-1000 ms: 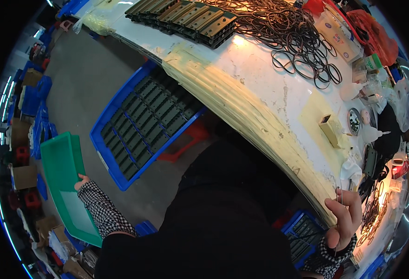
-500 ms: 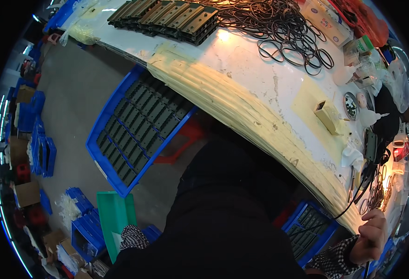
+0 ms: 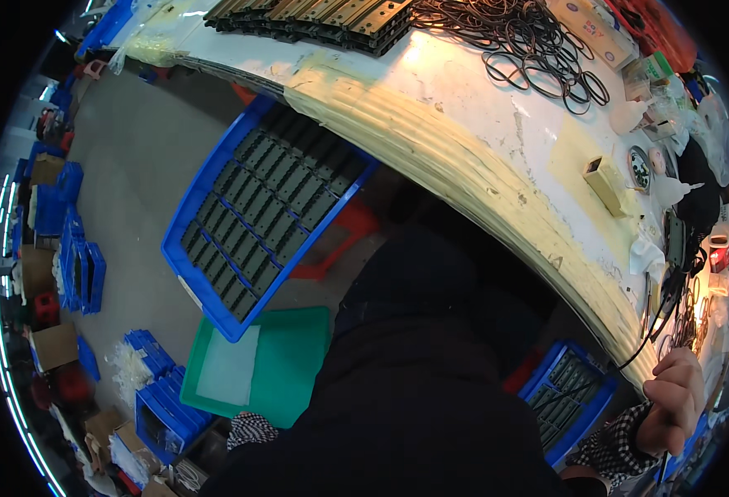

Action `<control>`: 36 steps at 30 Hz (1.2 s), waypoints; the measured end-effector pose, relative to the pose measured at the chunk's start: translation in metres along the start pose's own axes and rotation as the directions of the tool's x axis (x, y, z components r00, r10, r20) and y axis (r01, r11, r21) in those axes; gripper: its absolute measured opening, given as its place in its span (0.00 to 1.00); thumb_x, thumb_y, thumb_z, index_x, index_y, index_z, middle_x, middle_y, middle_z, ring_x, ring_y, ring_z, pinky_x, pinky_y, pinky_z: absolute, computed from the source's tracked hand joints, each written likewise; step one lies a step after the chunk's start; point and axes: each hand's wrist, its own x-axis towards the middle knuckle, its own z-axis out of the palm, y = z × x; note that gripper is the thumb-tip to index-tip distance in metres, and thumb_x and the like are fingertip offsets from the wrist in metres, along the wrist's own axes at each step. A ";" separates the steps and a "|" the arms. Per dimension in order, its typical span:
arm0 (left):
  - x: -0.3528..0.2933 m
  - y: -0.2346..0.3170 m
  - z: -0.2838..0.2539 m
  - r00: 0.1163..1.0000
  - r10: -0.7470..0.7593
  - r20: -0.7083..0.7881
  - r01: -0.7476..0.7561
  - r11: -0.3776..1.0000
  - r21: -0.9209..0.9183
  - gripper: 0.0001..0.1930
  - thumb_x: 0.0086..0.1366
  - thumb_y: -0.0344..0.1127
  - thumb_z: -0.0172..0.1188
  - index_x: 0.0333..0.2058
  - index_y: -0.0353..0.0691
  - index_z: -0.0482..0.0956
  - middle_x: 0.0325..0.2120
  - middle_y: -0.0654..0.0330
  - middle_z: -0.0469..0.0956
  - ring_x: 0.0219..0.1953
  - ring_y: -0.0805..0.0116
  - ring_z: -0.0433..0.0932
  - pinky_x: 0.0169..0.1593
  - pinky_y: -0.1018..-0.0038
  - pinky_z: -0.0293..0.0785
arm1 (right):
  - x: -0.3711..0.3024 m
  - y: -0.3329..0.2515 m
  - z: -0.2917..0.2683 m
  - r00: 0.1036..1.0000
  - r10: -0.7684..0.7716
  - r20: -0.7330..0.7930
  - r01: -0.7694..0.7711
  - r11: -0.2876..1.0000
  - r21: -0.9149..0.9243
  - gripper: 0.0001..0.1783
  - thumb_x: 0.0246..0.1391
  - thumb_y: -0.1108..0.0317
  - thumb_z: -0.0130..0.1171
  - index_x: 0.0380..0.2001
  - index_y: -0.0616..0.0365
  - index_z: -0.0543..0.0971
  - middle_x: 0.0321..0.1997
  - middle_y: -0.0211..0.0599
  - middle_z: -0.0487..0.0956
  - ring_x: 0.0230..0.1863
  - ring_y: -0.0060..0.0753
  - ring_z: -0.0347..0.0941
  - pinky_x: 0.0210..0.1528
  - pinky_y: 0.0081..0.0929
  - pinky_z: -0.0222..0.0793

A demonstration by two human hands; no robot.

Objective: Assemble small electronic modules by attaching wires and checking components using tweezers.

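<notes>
At the lower right, my right hand [image 3: 675, 402] is closed, fingers curled, beside the table's corner. A thin dark rod [image 3: 663, 469] sticks out below the fist; its kind does not show. At the lower left, the checkered cuff [image 3: 251, 430] of my left sleeve lies against the near rim of a green plastic tray [image 3: 294, 364]. My left hand itself is hidden there. The tray's inside faces up, with a flat whitish sheet [image 3: 228, 369] covering its left part. Beyond it, a blue crate [image 3: 184, 248] holds rows of dark, flat slotted parts [image 3: 257, 207].
The white table [image 3: 480, 124] has a padded, yellowish front edge [image 3: 464, 182]. It bears brass-coloured bars [image 3: 323, 21], tangled black rings [image 3: 538, 58], a small box [image 3: 606, 186] and a black cable [image 3: 646, 340]. A second blue crate [image 3: 567, 398] stands by my right forearm. Blue bins [image 3: 170, 414] stand at left.
The green tray has turned from nearly edge-on to showing its open inside and the whitish sheet. The left cuff has shifted slightly with it. My right hand stays closed by the table corner.
</notes>
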 end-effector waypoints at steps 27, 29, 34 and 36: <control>-0.116 0.233 0.011 0.514 0.840 0.171 -0.848 0.528 -0.044 0.29 0.67 0.56 0.43 0.41 0.32 0.79 0.35 0.47 0.81 0.36 0.55 0.80 0.37 0.62 0.78 | -0.054 -0.041 -0.035 0.688 0.725 0.025 -0.723 0.689 -0.053 0.36 0.65 0.42 0.35 0.24 0.64 0.79 0.14 0.29 0.68 0.15 0.19 0.62 0.19 0.19 0.50; -0.127 0.252 0.018 0.460 0.867 0.192 -0.878 0.477 -0.052 0.29 0.67 0.56 0.43 0.41 0.32 0.79 0.35 0.47 0.81 0.36 0.55 0.80 0.37 0.62 0.78 | -0.079 -0.036 -0.056 0.476 0.850 0.223 -0.870 0.492 -0.017 0.34 0.65 0.45 0.36 0.25 0.64 0.80 0.16 0.31 0.71 0.16 0.19 0.65 0.20 0.18 0.54; -0.157 0.295 0.030 0.316 0.917 0.242 -0.939 0.338 -0.055 0.28 0.67 0.56 0.43 0.41 0.32 0.79 0.35 0.48 0.81 0.36 0.55 0.80 0.37 0.62 0.78 | -0.158 -0.008 -0.054 -0.192 0.860 0.472 -0.977 -0.122 -0.174 0.30 0.67 0.51 0.42 0.27 0.65 0.81 0.20 0.37 0.78 0.22 0.26 0.74 0.27 0.22 0.71; -0.167 0.309 0.035 0.261 0.930 0.260 -0.957 0.285 -0.056 0.28 0.67 0.55 0.44 0.41 0.32 0.79 0.35 0.48 0.81 0.36 0.55 0.80 0.37 0.62 0.78 | -0.185 -0.006 -0.038 -0.401 0.784 0.474 -0.907 -0.268 -0.324 0.30 0.67 0.51 0.40 0.26 0.64 0.82 0.21 0.36 0.80 0.24 0.27 0.76 0.27 0.25 0.72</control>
